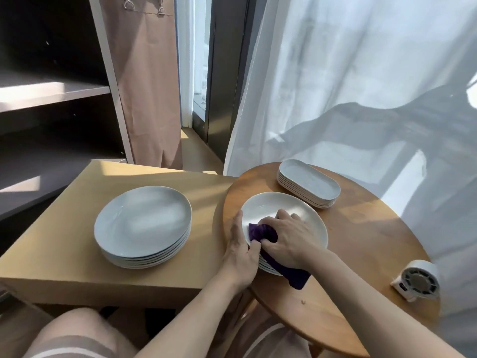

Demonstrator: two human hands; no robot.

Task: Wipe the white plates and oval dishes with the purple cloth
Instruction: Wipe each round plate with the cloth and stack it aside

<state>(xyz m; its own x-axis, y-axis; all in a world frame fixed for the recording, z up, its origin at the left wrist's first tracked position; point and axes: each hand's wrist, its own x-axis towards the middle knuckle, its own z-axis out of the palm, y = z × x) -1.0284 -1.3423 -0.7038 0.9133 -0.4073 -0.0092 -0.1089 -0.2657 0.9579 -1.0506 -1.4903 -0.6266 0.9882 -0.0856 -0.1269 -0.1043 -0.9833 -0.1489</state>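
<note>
Right hand (286,241): fingers curled over the bunched purple cloth (260,232), pressing it onto the near-left part of the top plate (278,205). The cloth's tail hangs over the near rim onto the round table (361,228).

Left hand (238,250): holds the left rim of the same plate, thumb over the edge, fingers running along the outside.

That plate tops a short stack near the left edge of the round table. The oval dishes (309,183) are stacked just beyond it, on the far side.

A second stack of plates (143,218) stands to the left on the square table (77,259), which adjoins the round one.

A small white fan (418,279) sits at the round table's right edge. A sheer curtain (361,86) hangs behind.
</note>
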